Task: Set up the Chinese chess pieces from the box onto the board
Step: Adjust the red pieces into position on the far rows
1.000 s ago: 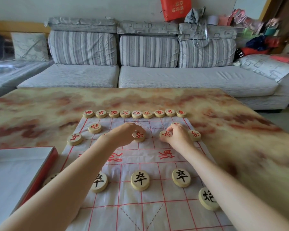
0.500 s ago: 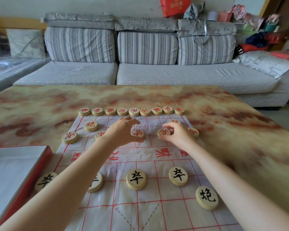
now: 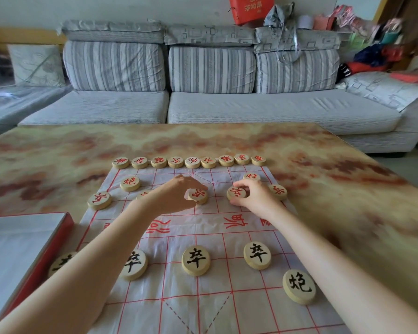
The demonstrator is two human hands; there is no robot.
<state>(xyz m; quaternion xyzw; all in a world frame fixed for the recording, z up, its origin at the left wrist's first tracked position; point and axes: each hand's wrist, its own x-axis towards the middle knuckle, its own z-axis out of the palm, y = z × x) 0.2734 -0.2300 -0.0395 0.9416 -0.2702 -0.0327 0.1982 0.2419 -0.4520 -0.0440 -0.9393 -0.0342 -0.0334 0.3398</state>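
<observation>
Marbling in amber and rust covers the worktop (image 3: 348,189), which runs up to a grey sofa (image 3: 263,109) with striped back cushions (image 3: 210,68). A red bag (image 3: 249,8) sits on top of the sofa back, and a heap of coloured bags (image 3: 377,51) fills the room's right corner. On the near left of the worktop lies the box (image 3: 22,249), grey on top with a red side wall; its edge hides part of the far-left black soldier (image 3: 60,262). The left forearm crosses the board's left half, covering part of a second black soldier (image 3: 134,263) and most of one red disc (image 3: 143,195) behind the wrist.

The board (image 3: 203,309) is a thin, creased white sheet printed with a red grid, spread flat on the worktop. Its pieces are pale wooden discs with painted characters. Nine red pieces (image 3: 192,162) stand in a line along the far edge. Two red cannons (image 3: 130,183) (image 3: 251,176) sit one row nearer, and end soldiers (image 3: 99,200) (image 3: 278,191) close the next row. In that same row the left hand (image 3: 171,196) holds the middle soldier (image 3: 198,195), fingers curled over its far rim and thumb beneath, the disc tilted. Just beside it the right hand (image 3: 256,198) pinches the neighbouring soldier (image 3: 237,192) between thumb and fingers. Nearer the camera, two more black soldiers (image 3: 196,260) (image 3: 257,255) and a black cannon (image 3: 299,286) lie flat on the grid.
</observation>
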